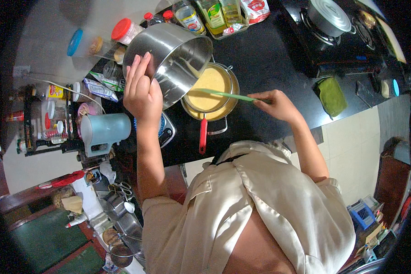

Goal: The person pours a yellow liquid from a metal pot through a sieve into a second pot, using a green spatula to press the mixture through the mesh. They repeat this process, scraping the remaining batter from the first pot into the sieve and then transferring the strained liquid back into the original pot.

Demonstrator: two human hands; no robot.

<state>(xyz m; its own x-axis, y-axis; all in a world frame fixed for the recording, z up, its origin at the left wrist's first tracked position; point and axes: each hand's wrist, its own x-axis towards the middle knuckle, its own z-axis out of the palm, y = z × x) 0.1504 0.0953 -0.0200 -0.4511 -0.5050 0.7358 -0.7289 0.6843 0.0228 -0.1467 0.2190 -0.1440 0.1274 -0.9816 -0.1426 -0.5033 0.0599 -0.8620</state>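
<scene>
My left hand grips a deep steel mixing bowl, tipped so its mouth faces right and down. Under its lower rim lies a strainer with a red handle, resting over a steel pot whose wire-like handle points toward me. Pale yellow batter-like liquid fills the strainer, and more shows in the pot around it. Pinched in my right hand is a thin light-green spatula. Its far end reaches over the strainer to the bowl's edge; the tip's exact contact is hard to make out.
A kitchen scale and a pale blue pitcher stand at left. Several jars and bottles line the back. A lidded pot sits on the stove at far right, with a green cloth near the counter edge.
</scene>
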